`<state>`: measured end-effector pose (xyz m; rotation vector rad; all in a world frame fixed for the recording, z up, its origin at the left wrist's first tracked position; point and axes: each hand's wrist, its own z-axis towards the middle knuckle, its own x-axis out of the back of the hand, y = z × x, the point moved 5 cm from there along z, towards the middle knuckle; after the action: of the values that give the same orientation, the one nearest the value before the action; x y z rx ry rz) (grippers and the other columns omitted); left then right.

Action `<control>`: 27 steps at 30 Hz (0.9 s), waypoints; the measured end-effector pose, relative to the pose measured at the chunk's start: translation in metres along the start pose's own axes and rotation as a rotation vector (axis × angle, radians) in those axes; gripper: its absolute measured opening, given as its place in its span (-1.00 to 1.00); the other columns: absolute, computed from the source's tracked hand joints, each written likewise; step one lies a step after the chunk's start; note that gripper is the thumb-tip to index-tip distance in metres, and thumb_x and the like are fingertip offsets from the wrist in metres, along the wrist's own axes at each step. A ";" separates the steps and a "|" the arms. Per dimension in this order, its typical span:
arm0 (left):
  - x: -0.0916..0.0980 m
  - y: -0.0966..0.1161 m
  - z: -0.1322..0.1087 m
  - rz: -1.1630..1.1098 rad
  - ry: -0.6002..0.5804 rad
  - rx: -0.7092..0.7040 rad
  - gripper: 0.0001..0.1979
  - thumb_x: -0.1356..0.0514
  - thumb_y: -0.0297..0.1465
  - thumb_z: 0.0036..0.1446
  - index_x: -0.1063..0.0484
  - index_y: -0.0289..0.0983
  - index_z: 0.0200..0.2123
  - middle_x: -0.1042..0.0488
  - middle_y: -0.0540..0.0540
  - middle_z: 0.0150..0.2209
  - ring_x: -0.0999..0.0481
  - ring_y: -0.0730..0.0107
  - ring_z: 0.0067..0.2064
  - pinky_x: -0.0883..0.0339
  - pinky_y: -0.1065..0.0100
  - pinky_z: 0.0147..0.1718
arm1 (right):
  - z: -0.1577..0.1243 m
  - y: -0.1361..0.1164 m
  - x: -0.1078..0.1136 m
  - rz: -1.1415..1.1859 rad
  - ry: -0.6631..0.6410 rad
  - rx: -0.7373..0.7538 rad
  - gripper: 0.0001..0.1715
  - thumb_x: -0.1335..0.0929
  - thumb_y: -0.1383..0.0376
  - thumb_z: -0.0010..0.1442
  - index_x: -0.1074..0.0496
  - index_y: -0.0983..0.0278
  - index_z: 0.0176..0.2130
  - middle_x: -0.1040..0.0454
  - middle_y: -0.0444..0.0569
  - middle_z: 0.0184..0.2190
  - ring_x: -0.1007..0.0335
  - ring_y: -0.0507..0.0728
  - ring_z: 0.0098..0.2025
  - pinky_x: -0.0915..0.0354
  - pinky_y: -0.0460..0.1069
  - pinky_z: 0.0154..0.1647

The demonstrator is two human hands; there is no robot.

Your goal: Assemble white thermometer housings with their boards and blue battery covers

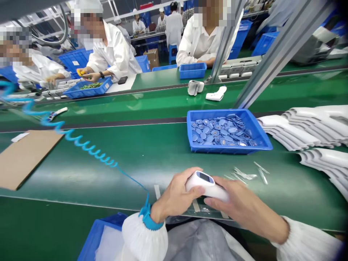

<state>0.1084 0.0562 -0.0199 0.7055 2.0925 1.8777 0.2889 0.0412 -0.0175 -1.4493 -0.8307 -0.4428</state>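
Both hands hold a white handheld infrared thermometer (208,185) with a small dark screen in a blue-grey surround, low over the green bench. My left hand (178,194) wraps the screen end, its thumb lying along the near side. My right hand (239,203) grips the other end, fingers above and thumb below. A blue wrist strap (150,219) with a coiled cord circles my left wrist. Beyond the hands stands a blue tray (231,148) full of small oval blue pieces (221,130). Several thin clear strips (244,174) lie to the right of my right hand.
Stacks of white curved shells (315,127) line the right side. Brown cardboard (27,156) lies at left. A conveyor (146,105) runs behind, carrying white parts (216,94). A slanted metal post (272,54) rises at right. A blue bin (92,235) sits below left. Co-workers sit opposite.
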 end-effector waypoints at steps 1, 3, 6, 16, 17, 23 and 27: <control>0.000 -0.001 0.000 0.012 0.011 0.003 -0.50 -0.27 -0.22 0.23 -0.36 -0.22 0.20 -0.50 -0.14 0.03 -0.47 0.19 -0.01 -0.31 0.26 0.00 | 0.000 0.000 0.001 0.054 -0.082 -0.023 -0.74 -0.45 0.13 0.15 -0.56 0.10 -0.13 -0.59 -0.13 -0.39 -0.49 0.13 -0.40 -0.29 -0.02 -0.46; 0.000 -0.003 -0.001 0.071 0.061 0.055 -0.51 -0.32 -0.22 0.18 -0.39 -0.20 0.15 -0.51 -0.11 0.00 -0.47 0.22 -0.04 -0.31 0.29 -0.06 | -0.001 -0.005 0.004 0.160 -0.217 -0.031 -0.66 -0.38 0.14 0.25 -0.51 0.11 0.02 -0.60 -0.05 -0.22 -0.51 0.14 -0.29 -0.35 -0.01 -0.36; -0.001 -0.003 0.000 0.124 0.082 0.121 -0.64 -0.38 -0.17 0.10 -0.46 -0.23 -0.12 -0.52 -0.02 -0.25 -0.43 0.34 -0.25 -0.26 0.37 -0.29 | 0.004 -0.018 0.014 0.340 -0.133 0.016 -0.46 -0.38 0.04 0.27 -0.37 0.09 0.19 -0.52 0.00 0.05 -0.50 0.16 -0.08 -0.42 0.02 -0.14; -0.025 0.015 0.008 0.344 0.045 -0.100 -0.92 -0.14 -0.49 0.02 -0.42 -0.28 -0.48 -0.48 -0.13 -0.49 -0.37 0.33 -0.47 -0.08 0.31 -0.49 | 0.041 -0.086 -0.008 -0.380 0.612 0.335 -0.37 -0.25 0.19 0.44 -0.23 0.27 -0.65 -0.25 -0.15 -0.65 -0.11 -0.04 -0.58 0.09 0.02 -0.53; -0.026 0.014 0.008 0.389 0.070 -0.101 -0.89 -0.13 -0.49 0.02 -0.40 -0.28 -0.53 -0.46 -0.13 -0.53 -0.33 0.34 -0.51 -0.04 0.29 -0.50 | 0.040 -0.088 -0.007 -0.397 0.650 0.369 -0.37 -0.26 0.23 0.43 -0.21 0.27 -0.67 -0.22 -0.16 -0.67 -0.08 -0.05 -0.60 0.09 0.01 -0.53; -0.024 0.015 0.012 0.464 0.074 -0.173 -0.81 -0.14 -0.46 0.04 -0.50 -0.29 -0.26 -0.52 -0.09 -0.46 -0.39 0.36 -0.51 -0.11 0.34 -0.52 | 0.033 -0.084 0.005 -0.414 0.713 0.328 -0.44 -0.31 0.21 0.41 -0.21 0.26 -0.61 -0.25 -0.16 -0.62 -0.18 -0.03 -0.50 -0.01 -0.02 -0.45; -0.022 0.012 0.013 0.602 0.084 -0.148 -0.79 -0.17 -0.43 0.05 -0.53 -0.31 -0.24 -0.54 -0.14 -0.46 -0.46 0.25 -0.50 -0.18 0.30 -0.50 | 0.034 -0.085 0.004 -0.409 0.761 0.419 -0.43 -0.31 0.30 0.38 -0.17 0.25 -0.65 -0.20 -0.17 -0.67 -0.10 -0.03 -0.56 0.06 0.00 -0.52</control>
<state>0.1358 0.0574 -0.0132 1.3540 1.8926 2.3621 0.2228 0.0657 0.0405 -0.6256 -0.5391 -0.9869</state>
